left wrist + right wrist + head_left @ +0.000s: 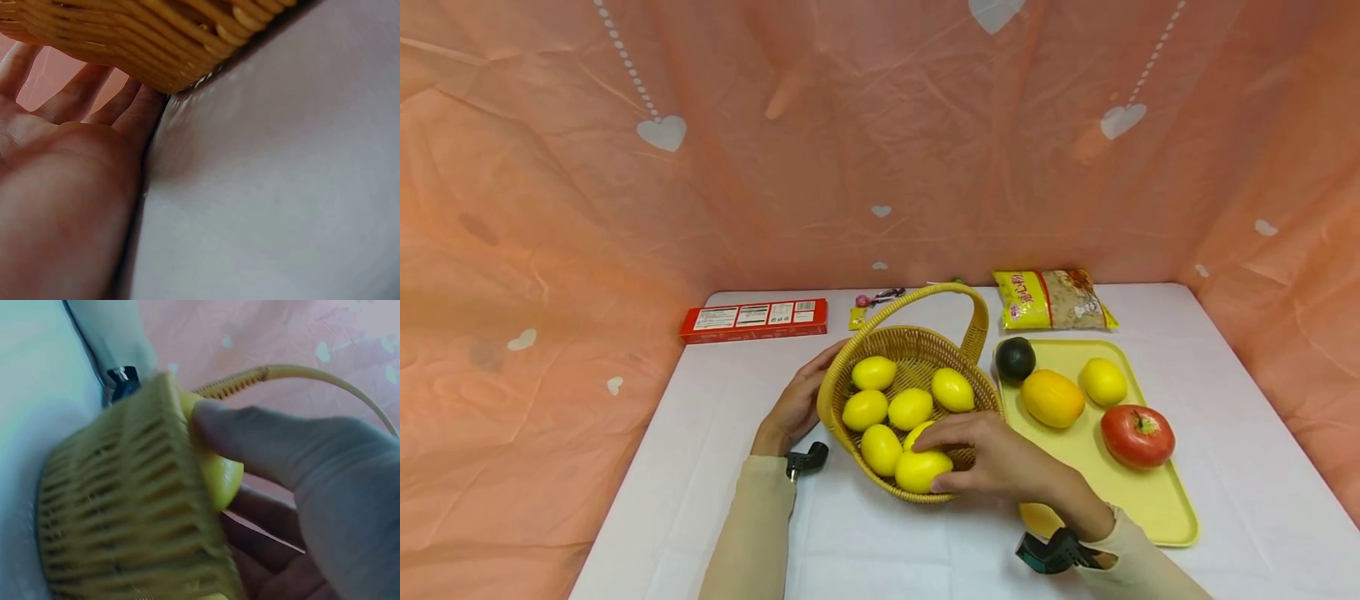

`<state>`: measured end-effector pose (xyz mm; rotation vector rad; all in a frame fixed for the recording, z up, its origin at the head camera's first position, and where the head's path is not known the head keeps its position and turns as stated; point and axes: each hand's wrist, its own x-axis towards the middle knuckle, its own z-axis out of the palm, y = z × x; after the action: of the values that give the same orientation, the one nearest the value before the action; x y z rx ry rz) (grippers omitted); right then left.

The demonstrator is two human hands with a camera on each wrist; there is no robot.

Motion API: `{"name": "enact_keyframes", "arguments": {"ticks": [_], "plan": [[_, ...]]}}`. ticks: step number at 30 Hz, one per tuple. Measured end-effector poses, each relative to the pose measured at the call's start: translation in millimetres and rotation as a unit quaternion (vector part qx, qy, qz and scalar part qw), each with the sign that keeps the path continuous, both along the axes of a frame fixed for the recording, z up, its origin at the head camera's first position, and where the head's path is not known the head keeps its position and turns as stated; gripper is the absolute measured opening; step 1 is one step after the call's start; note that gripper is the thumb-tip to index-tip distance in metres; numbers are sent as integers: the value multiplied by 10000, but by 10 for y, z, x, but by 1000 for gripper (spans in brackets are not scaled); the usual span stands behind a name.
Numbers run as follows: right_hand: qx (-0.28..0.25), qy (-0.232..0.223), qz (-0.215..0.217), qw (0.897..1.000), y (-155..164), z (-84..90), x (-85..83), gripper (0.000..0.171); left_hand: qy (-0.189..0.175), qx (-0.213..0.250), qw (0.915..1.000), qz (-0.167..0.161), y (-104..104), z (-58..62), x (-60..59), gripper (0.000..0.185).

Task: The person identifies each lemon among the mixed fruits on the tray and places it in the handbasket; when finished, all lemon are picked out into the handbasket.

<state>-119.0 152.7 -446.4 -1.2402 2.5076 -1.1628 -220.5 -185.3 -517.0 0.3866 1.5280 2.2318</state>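
A wicker basket (832,392) with a tall arched handle stands on the white table with several lemons (865,410) inside. Against its left side rests my left hand (801,398); the left wrist view shows the palm (69,181) upright and the extended fingers along the woven wall (156,44). My right hand (1000,454) reaches over the near right rim and pinches a lemon (921,472) between thumb and fingers. In the right wrist view the thumb (250,434) presses this lemon (222,478) just inside the rim. Part of another lemon is hidden under the right fingers.
Right of the basket lies a yellow tray (1176,517) holding an avocado (1015,360), a mango (1052,398), a lemon (1103,382) and a red tomato-like fruit (1138,437). Behind are a food packet (1056,300), a red box (755,321) and small wrapped sweets (858,317).
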Motion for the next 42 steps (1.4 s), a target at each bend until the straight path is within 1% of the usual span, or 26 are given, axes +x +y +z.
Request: {"name": "enact_keyframes", "arguments": {"ticks": [3,5,8,10,13,16,21,24,27,32,34,35,37,39,42], "plan": [[82,298,-4,9995,-90,-10,-3,41,-2,-8,10000,44,-3,-1,0,55],[144,305,-40,9994,-110,2,-6,43,0,1,10000,54,-3,-1,-1,55],[65,0,-239,9997,-63,23,-11,47,0,19,10000,48,-1,-1,2,55],[-223,-403,-420,9981,14,32,-19,48,12,12,10000,34,2,-1,4,55],[-911,-1113,-526,9882,174,32,-44,46,24,-23,10000,27,3,-3,6,55],[-1578,-1572,-420,9740,352,37,-74,46,49,-68,10000,32,2,-4,4,55],[-2221,-1821,-290,9574,626,51,-108,45,20,-83,10000,35,-5,-6,2,55],[-2400,-1920,-323,9510,761,65,-113,46,-10,-69,10000,36,-11,-9,1,55],[-2458,-1915,-423,9493,872,93,-111,47,-29,-53,10000,34,-17,-13,0,55],[-2648,-1973,-675,9415,1045,149,-105,44,11,-22,10000,1,-18,-19,-10,55],[-2598,-1869,-805,9440,1134,174,-115,42,7,-14,10000,7,-15,-16,-11,54],[-2530,-1765,-906,9469,1184,190,-120,42,-1,-17,10000,17,-13,-13,-10,54],[-2231,-1526,-1181,9555,1298,231,-129,41,-29,-34,10000,46,-8,-6,-8,54],[-1882,-1316,-1538,9610,1422,275,-134,41,-71,-44,9999,78,-2,1,-4,53],[-1413,-1153,-2002,9626,1618,325,-144,42,-90,-71,9999,87,4,6,-3,54]]}}
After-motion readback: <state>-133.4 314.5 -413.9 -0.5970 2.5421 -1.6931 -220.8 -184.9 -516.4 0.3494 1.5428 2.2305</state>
